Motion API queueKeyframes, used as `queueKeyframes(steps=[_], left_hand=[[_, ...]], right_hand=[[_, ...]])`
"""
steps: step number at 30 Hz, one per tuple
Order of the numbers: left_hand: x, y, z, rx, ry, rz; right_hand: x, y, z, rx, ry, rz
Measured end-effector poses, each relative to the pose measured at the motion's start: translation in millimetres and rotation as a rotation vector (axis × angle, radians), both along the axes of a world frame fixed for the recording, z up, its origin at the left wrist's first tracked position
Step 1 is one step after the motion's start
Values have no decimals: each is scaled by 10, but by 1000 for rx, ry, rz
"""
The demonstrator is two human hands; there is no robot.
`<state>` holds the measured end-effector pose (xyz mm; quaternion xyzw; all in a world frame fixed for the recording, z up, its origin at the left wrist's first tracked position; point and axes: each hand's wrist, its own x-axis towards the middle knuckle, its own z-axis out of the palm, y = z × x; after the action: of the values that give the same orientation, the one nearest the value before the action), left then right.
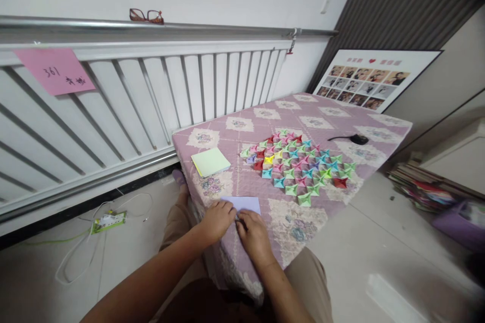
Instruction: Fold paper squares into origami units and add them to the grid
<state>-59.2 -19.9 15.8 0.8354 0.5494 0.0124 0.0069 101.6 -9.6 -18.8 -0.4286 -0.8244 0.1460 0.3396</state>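
A lavender square sheet of origami paper [249, 204] lies at the near corner of the table, partly hidden under both hands. My left hand [219, 219] is closed, its bent fingers pressing the left part of the sheet. With fingers curled together, my right hand [253, 234] grips the sheet's near edge. The fingertips almost meet, and the paper between them is hard to see. Beyond the left hand sits a stack of pale green paper squares [210, 161]. Many small folded paper stars [290, 174] in several colours stand in rows farther right.
A patterned purple tablecloth [261, 133] covers the table. A black object with a thin handle or cord [358, 139] lies at the right. Behind are a white radiator [197, 81] and a photo board [364, 73]. A power strip [108, 222] with cables is on the floor.
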Motion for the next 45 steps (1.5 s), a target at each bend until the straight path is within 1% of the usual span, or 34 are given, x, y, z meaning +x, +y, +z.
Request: queueKeyframes(steps=[3, 6, 9, 12, 16, 18, 20, 22, 25, 29, 34, 39, 45], left_hand=[[-43, 12, -36, 14, -43, -5], [-53, -27, -48, 16, -78, 36], [6, -129, -42, 25, -88, 88], [112, -277, -36, 8, -117, 121], [187, -473, -90, 9, -289, 143], [147, -533, -148, 43, -392, 166], [64, -552, -208, 76, -459, 219], [-30, -536, -251, 76, -493, 255], [-111, -479, -268, 35, -515, 251], [-77, -410, -247, -7, -508, 238], [-25, -340, -220, -26, -490, 318], [-47, -251, -186, -43, -455, 408], [-22, -133, -78, -131, -370, 462]], right_hand=[[5, 5, -16, -1, 16, -5], [13, 10, -42, 18, 42, -22], [14, -4, -36, 31, -1, -49], [6, -30, -3, 19, -76, -70], [9, -48, 19, -22, -18, -17], [26, -45, 12, -37, 47, 5], [53, -38, -3, -37, 103, 7], [82, -32, -23, -31, 137, 8], [121, -27, -56, -7, 143, 19], [171, -35, -81, 40, 71, 7], [233, -54, -16, 9, -53, -25], [215, -43, 50, -24, -133, -116], [161, 37, 42, 26, -208, -231]])
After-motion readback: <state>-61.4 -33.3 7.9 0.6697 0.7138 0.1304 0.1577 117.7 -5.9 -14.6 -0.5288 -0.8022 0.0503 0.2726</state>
